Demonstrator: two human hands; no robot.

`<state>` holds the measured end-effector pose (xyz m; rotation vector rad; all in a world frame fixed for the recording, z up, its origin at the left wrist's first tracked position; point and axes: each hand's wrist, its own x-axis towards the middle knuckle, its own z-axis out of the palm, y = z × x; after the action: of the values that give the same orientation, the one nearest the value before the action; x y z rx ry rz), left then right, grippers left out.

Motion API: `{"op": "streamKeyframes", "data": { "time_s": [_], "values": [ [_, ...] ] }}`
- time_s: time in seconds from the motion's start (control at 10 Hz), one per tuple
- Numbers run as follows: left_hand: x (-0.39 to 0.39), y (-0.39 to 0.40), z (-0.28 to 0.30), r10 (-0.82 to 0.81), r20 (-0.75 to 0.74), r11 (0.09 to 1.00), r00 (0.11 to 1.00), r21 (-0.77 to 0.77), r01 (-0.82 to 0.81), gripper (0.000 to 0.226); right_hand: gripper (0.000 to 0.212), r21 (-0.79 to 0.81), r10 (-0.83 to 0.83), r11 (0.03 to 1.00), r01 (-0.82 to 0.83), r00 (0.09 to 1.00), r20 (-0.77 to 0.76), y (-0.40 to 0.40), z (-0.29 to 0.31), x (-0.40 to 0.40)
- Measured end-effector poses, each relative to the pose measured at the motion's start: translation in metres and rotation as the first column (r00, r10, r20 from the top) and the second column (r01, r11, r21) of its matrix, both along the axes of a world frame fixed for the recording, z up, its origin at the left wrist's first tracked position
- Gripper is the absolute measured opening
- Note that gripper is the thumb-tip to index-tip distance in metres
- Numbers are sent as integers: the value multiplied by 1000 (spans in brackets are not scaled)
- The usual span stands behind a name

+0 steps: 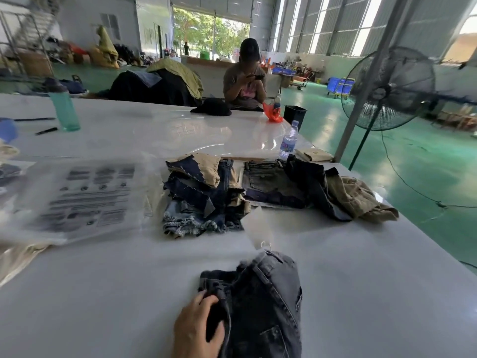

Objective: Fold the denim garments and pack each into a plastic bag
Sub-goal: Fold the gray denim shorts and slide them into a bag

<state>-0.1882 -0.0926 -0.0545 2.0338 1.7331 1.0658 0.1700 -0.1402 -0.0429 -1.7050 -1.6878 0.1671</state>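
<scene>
One of the hands, the left (197,329), grips the dark denim garment (260,303) edge

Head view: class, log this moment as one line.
left hand grips dark denim garment | right hand unseen | plastic bags lie left | table

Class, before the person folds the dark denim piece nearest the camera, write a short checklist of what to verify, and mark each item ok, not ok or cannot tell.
1. Left hand has a grip on the dark denim garment: ok.
2. Right hand ready: cannot tell, out of view.
3. Garment lies flat: not ok, bunched.
4. Bare white table around it for folding: ok.
5. Plastic bags within sight at left: ok.
</scene>
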Motion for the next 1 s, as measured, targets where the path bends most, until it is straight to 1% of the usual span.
{"op": "streamKeyframes", "data": {
  "time_s": [0.1,0.2,0.3,0.4,0.5,0.6,0.7,0.8,0.9,1.0],
  "values": [
    [27,-18,14,-93,-77,994,993,-67,88,54,27,-137,-324,946,294,880,-347,11,2,-127],
    [49,-40,22,-126,113,987,986,-88,137,58,42,-453,-154,890,45,966,-208,-4,14,-180],
    [58,-41,16,25,404,970,915,-232,76,58,68,-524,-101,852,0,981,-165,10,20,-192],
    [49,-32,14,138,438,940,888,-339,21,61,70,-560,-34,828,-41,992,-122,23,34,-219],
    [41,-34,29,142,514,953,846,-303,24,39,55,-560,19,819,-129,980,-199,38,49,-228],
    [27,-49,56,-46,644,961,764,-179,209,49,27,-468,134,829,-307,921,-366,42,78,-224],
    [0,-52,104,-300,657,940,691,83,330,42,8,-259,137,909,-326,823,-552,43,128,-208],
    [-29,-25,151,-359,453,914,816,349,208,48,18,-89,275,878,-470,649,-709,37,199,-190],
    [-46,4,188,-288,180,899,941,389,201,86,18,123,544,754,-645,508,-668,24,269,-180],
    [-61,21,214,-201,175,923,964,362,127,114,15,322,685,668,-671,384,-619,21,308,-174]
  ]
}}
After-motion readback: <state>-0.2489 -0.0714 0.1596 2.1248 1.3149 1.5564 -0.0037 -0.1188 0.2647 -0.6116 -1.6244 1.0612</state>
